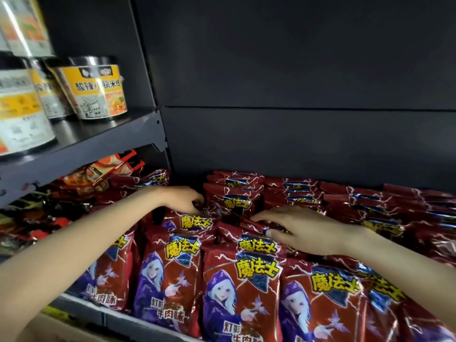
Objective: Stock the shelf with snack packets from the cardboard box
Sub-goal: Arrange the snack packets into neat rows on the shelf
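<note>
Head view, left hand (pixel 181 199) gripping a red snack packet (pixel 197 219), right hand (pixel 293 228) flat on packets

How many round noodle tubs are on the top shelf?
3 are clear: a white and yellow noodle tub at the back, one half hidden beside it, and a big one in front. A blurry fourth may be stacked above.

red snack packets (pixel 240 299) — purple-robed figure, yellow lettering
</note>
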A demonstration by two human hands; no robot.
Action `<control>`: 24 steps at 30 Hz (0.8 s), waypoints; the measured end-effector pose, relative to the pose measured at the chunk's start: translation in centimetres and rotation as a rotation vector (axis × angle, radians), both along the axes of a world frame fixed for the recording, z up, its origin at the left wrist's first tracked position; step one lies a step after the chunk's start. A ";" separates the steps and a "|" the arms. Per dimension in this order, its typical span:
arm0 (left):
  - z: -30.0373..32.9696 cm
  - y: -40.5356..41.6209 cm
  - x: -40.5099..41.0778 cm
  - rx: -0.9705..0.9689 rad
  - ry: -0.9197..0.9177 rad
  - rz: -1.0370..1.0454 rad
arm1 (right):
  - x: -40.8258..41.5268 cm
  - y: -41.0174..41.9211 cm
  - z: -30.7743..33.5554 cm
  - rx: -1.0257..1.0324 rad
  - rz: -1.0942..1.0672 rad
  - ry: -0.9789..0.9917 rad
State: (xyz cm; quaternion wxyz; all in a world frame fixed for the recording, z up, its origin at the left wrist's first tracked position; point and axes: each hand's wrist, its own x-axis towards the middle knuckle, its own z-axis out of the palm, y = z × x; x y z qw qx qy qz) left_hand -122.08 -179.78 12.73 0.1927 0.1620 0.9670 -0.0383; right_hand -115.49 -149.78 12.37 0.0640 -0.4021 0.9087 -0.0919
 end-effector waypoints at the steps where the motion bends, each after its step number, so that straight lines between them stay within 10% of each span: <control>1: 0.3 -0.2 0.3 0.022 0.040 -0.018 | 0.0 0.1 0.0 0.001 -0.002 0.000; 15: 0.5 4.2 2.7 0.157 0.543 -0.192 | 1.5 0.2 -0.2 -0.059 0.067 -0.013; 24: 1.5 4.5 2.8 0.258 0.154 -0.140 | 2.1 0.2 -0.4 -0.066 0.046 0.025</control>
